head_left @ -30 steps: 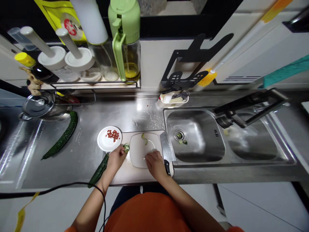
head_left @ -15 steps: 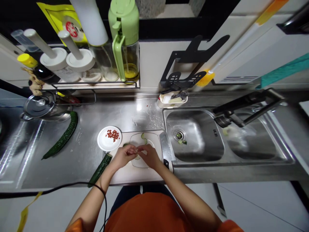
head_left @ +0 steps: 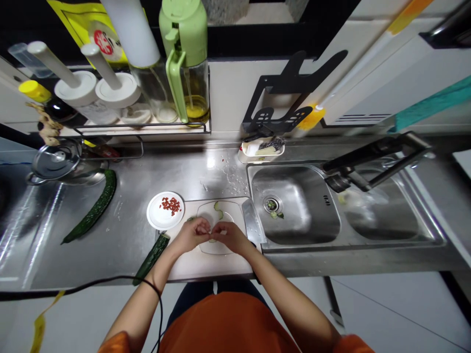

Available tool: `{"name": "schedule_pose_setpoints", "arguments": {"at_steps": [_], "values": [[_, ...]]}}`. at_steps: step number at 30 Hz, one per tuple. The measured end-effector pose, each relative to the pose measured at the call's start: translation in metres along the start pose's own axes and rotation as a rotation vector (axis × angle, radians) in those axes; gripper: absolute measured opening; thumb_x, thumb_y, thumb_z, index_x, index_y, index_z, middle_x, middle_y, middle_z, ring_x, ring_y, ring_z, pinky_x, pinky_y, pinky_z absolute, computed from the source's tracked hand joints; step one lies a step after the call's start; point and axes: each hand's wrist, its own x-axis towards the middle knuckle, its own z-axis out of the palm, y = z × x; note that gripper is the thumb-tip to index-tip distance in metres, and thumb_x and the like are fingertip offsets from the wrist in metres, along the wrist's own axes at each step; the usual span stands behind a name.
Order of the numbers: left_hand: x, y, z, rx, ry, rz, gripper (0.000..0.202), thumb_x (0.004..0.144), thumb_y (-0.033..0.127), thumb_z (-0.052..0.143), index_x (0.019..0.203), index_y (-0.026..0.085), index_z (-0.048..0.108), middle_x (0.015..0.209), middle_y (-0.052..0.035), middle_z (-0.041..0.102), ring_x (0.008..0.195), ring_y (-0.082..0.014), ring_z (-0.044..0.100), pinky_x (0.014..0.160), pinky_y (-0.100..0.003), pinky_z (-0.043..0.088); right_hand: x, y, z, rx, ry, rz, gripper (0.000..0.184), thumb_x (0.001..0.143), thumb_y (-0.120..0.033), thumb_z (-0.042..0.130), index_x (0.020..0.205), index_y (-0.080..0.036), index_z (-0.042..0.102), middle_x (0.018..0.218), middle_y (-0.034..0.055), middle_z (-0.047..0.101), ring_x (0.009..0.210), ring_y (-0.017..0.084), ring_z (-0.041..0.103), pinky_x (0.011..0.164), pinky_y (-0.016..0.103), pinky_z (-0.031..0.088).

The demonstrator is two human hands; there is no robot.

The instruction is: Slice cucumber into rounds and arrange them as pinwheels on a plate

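Left hand (head_left: 192, 235) and right hand (head_left: 231, 236) meet above a squarish plate (head_left: 236, 215); I cannot tell whether either grip is closed.

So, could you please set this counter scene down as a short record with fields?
Left hand: fingers pinched over the squarish plate; anything held is unclear
Right hand: fingertips meeting the left's
Squarish plate: on the cutting board, bearing green slices
Round plate: holds red pieces
Cucumbers: cut one by the board's left edge; longer one farther left
Knife: at the board's right edge
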Motion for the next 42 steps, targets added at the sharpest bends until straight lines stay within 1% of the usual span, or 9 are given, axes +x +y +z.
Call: {"name": "schedule_pose_setpoints", "arguments": {"at_steps": [6, 9, 12, 16, 20, 23, 29, 36, 42], "values": [[0.005, -0.008, -0.001, -0.296, 0.007, -0.143, 0.042, 0.062, 0.040, 0.077, 0.092, 0.016, 0.059, 0.090, -0.0053, 0.067, 0.081, -0.0149, 0.063, 0.073, -0.026, 0.048, 0.000, -0.005, -0.007, 0.126, -0.018, -0.002, 0.011, 0.074, -0.029, 0.063, 0.076, -0.018, 0.067, 0.070, -0.0005, 0.064, 0.069, 0.013, 0.056, 0.062, 0.023, 0.041], [0.006, -0.012, 0.003, -0.460, 0.041, -0.331, 0.048, 0.067, 0.050, 0.072, 0.098, 0.015, 0.060, 0.085, -0.0064, 0.067, 0.073, -0.0140, 0.064, 0.065, -0.024, 0.047, 0.000, -0.009, -0.011, 0.097, 0.009, 0.001, 0.013, 0.074, -0.031, 0.064, 0.076, -0.019, 0.068, 0.071, -0.0011, 0.064, 0.068, 0.012, 0.054, 0.059, 0.022, 0.037], [0.007, -0.016, 0.009, -0.582, -0.022, -0.533, 0.050, 0.072, 0.057, 0.064, 0.095, 0.013, 0.060, 0.075, -0.0070, 0.066, 0.063, -0.0132, 0.064, 0.055, -0.021, 0.043, 0.000, -0.012, -0.013, 0.037, 0.044, -0.025, 0.010, 0.074, -0.029, 0.065, 0.074, -0.020, 0.069, 0.073, -0.0011, 0.065, 0.069, 0.013, 0.054, 0.057, 0.023, 0.035], [0.010, -0.020, 0.017, -0.750, -0.146, -0.653, 0.040, 0.078, 0.049, 0.061, 0.085, 0.009, 0.062, 0.073, -0.0078, 0.064, 0.056, -0.0097, 0.059, 0.052, -0.020, 0.041, 0.000, -0.018, -0.016, -0.048, 0.089, -0.099, 0.009, 0.074, -0.030, 0.066, 0.076, -0.021, 0.070, 0.080, 0.0003, 0.066, 0.079, 0.015, 0.056, 0.061, 0.024, 0.037], [0.015, -0.019, 0.020, -0.919, -0.128, -0.591, 0.022, 0.075, 0.026, 0.068, 0.090, 0.010, 0.063, 0.072, -0.0035, 0.060, 0.059, -0.0059, 0.057, 0.052, -0.015, 0.041, -0.001, -0.025, -0.021, -0.126, 0.091, -0.128, 0.011, 0.077, -0.031, 0.064, 0.075, -0.022, 0.069, 0.079, 0.0007, 0.066, 0.082, 0.015, 0.056, 0.063, 0.024, 0.038], [0.017, -0.016, 0.019, -0.983, -0.101, -0.544, 0.027, 0.071, 0.015, 0.070, 0.097, 0.012, 0.064, 0.072, -0.0017, 0.059, 0.059, -0.0044, 0.056, 0.053, -0.013, 0.040, 0.000, -0.026, -0.026, -0.145, 0.092, -0.120, 0.012, 0.077, -0.031, 0.062, 0.072, -0.021, 0.069, 0.077, 0.0005, 0.066, 0.077, 0.015, 0.056, 0.060, 0.024, 0.037], [0.022, -0.012, 0.018, -1.002, -0.008, -0.498, 0.031, 0.065, 0.013, 0.074, 0.095, 0.013, 0.064, 0.071, -0.0009, 0.058, 0.059, -0.0056, 0.056, 0.053, -0.015, 0.041, 0.007, -0.014, -0.030, -0.097, 0.102, -0.049, 0.011, 0.077, -0.028, 0.061, 0.074, -0.019, 0.067, 0.073, -0.0001, 0.065, 0.069, 0.013, 0.055, 0.057, 0.024, 0.036], [0.031, -0.010, 0.019, -0.689, 0.248, -0.386, 0.031, 0.056, 0.025, 0.080, 0.080, 0.014, 0.063, 0.066, 0.0011, 0.060, 0.059, -0.0080, 0.058, 0.056, -0.018, 0.041, 0.021, -0.006, -0.037, -0.144, 0.143, -0.001, 0.015, 0.077, -0.029, 0.058, 0.070, -0.017, 0.065, 0.065, -0.0008, 0.062, 0.064, 0.012, 0.053, 0.059, 0.023, 0.036], [0.041, -0.019, 0.023, -0.325, 0.357, -0.195, 0.020, 0.061, 0.025, 0.070, 0.077, 0.015, 0.065, 0.065, 0.0009, 0.063, 0.058, -0.0083, 0.054, 0.056, -0.019, 0.039, 0.037, -0.004, -0.042, -0.342, 0.187, -0.006, 0.013, 0.075, -0.023, 0.058, 0.068, -0.018, 0.067, 0.064, -0.0004, 0.064, 0.063, 0.013, 0.055, 0.060, 0.024, 0.036]]}}
